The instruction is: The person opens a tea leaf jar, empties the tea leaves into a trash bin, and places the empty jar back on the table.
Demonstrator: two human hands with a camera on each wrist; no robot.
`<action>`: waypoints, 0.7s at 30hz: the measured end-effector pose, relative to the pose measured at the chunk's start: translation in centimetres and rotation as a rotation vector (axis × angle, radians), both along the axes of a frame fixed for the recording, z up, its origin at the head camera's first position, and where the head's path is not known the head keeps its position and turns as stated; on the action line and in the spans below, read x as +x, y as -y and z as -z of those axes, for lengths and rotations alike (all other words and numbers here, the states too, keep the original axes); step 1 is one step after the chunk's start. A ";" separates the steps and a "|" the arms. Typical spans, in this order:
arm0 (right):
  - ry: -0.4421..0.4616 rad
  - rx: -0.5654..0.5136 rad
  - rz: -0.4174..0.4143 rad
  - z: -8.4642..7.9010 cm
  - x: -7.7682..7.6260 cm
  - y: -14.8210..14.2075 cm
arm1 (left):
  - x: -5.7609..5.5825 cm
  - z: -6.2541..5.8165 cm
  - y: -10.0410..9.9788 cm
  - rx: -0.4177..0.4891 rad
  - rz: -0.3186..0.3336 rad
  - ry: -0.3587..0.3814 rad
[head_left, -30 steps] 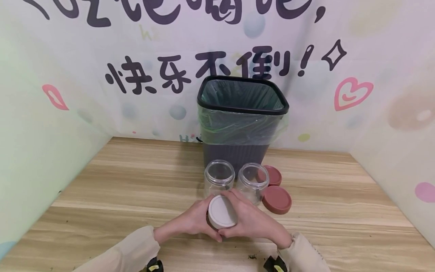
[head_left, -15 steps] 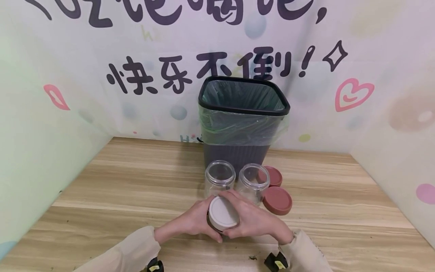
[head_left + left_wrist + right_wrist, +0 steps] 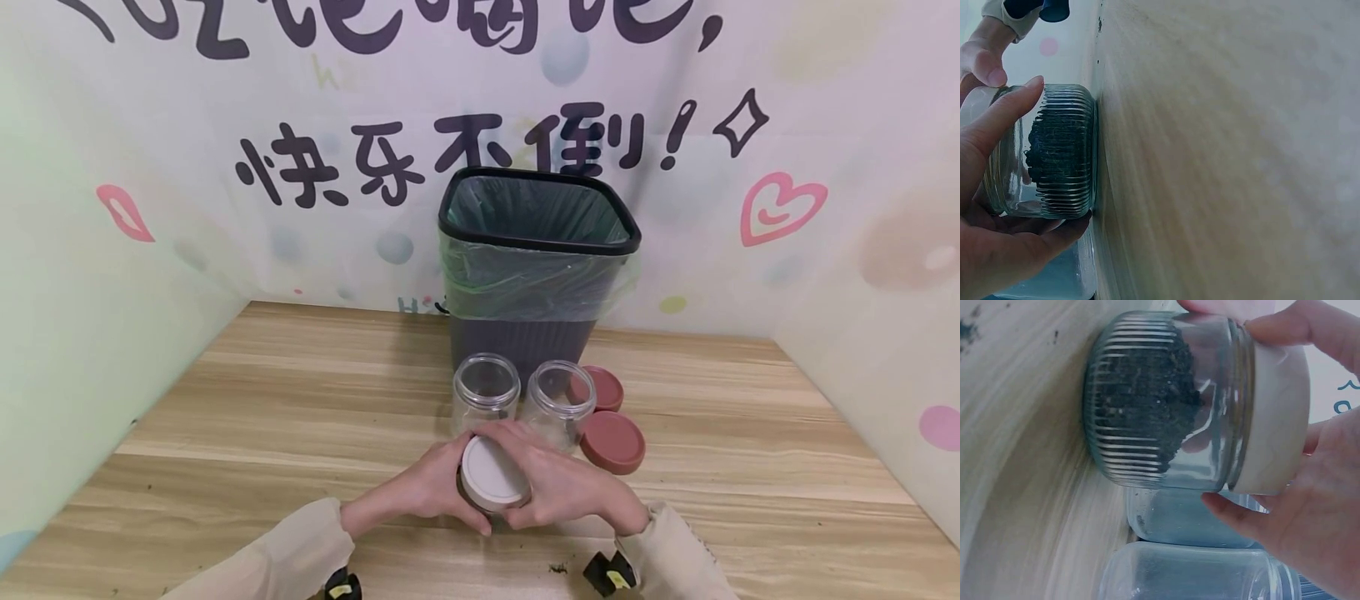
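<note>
A ribbed glass jar [image 3: 1141, 400], partly filled with dark, crumbly stuff, stands upright on the wooden table. On its mouth sits a white lid [image 3: 493, 473]. My left hand [image 3: 438, 483] grips the glass body from the left, thumb at the near side. From the right, my right hand [image 3: 558, 483] holds the lid, thumb in front and fingers over the far edge. Just beyond my hands are two lidless clear jars, the left jar [image 3: 486, 400] and the right jar [image 3: 558, 408], their lower parts partly covered by my hands.
Two red lids, the nearer lid [image 3: 613, 442] and the farther lid [image 3: 604, 388], lie right of the clear jars. Behind them stands a dark bin [image 3: 521, 342] with a green bag liner. Dark crumbs [image 3: 557, 568] dot the near tabletop. Printed cloth [image 3: 337, 250] hangs behind.
My right thumb has shifted a little to the right along the lid's front edge, and the right fingers slightly left at its far side. The left hand keeps its hold on the jar.
</note>
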State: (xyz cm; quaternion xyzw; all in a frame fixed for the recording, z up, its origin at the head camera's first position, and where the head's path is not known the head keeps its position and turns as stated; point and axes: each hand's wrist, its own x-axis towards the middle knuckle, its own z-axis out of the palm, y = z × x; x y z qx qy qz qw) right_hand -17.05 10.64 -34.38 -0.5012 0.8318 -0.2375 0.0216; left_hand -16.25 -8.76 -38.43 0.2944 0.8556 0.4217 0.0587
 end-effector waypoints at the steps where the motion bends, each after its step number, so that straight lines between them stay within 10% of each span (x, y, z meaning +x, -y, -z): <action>1: 0.004 0.005 -0.003 0.0 0.0 0.0 | 0.0 0.0 0.0 -0.003 0.001 -0.002; 15: -0.208 0.028 0.296 0.4 1.4 1.2 | 0.0 0.0 0.1 -0.018 -0.013 -0.006; 21: -0.232 0.050 0.286 0.4 1.5 1.3 | 0.0 0.0 0.1 -0.019 -0.010 -0.006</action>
